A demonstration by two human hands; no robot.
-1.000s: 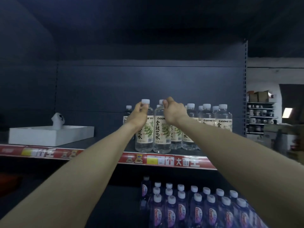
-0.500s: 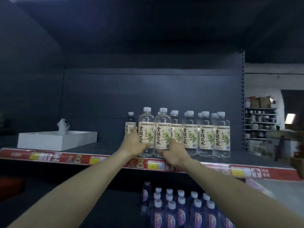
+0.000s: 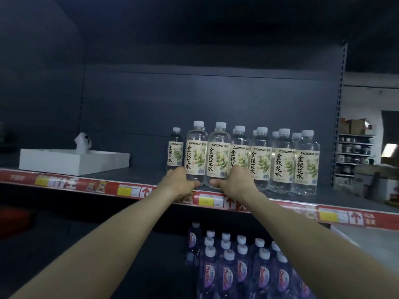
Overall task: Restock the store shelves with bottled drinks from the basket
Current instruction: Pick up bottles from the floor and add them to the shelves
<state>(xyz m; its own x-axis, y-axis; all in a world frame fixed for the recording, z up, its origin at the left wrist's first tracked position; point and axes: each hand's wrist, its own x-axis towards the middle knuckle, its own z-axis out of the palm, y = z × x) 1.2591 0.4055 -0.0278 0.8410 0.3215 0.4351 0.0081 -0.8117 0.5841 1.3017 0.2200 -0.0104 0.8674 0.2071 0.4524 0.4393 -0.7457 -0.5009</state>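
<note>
1. The clear bottles (image 3: 282,160) on the upper shelf (image 3: 140,179) all look alike. Each is see-through plastic with a white screw cap and a cream label showing a green leafy sprig, black Chinese characters, "LIDONG" along the top and a small barcode.
2. Six stand in the near row. One back bottle (image 3: 175,148) sits farther back at the left end. More caps show behind the right-hand ones, but their number is hidden.
3. The left hand (image 3: 179,183) grips the first bottle (image 3: 197,152), leftmost in the near row, low down. Its fingers curl round the left side and its thumb lies across the front.
4. The right hand (image 3: 235,184) grips the second bottle (image 3: 219,154) the same way, with the thumb pointing left across its base.
5. Both held bottles stand upright, touching each other, just behind the red price strip (image 3: 75,183).
6. One white tray (image 3: 73,162) sits at the far left of that shelf, with one white figure (image 3: 83,141) in it.
7. On the lower shelf, purple-labelled bottles (image 3: 241,272) with white caps are packed close together. There are more than ten, but I cannot tell the exact count.
</note>
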